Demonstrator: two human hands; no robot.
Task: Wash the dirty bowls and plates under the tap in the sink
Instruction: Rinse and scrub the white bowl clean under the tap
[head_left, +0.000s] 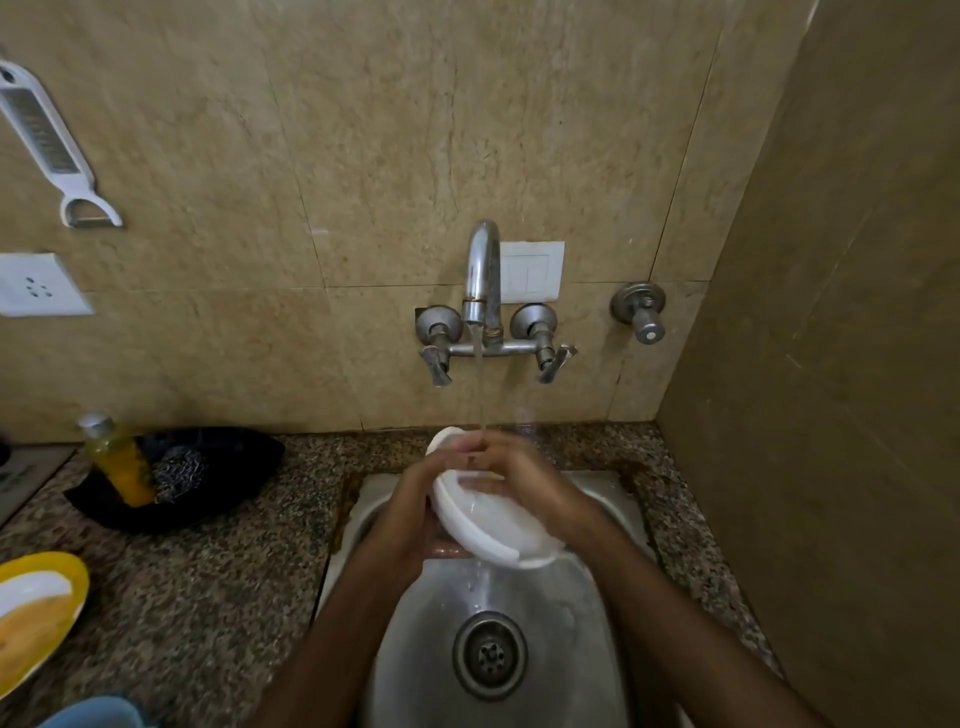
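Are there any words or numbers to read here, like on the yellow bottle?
Nothing here can be read.
Yellow bottle: any label is too blurred.
Grey panel at the left edge: faint marks, too blurred.
Socket and switch plate: no writing shows.
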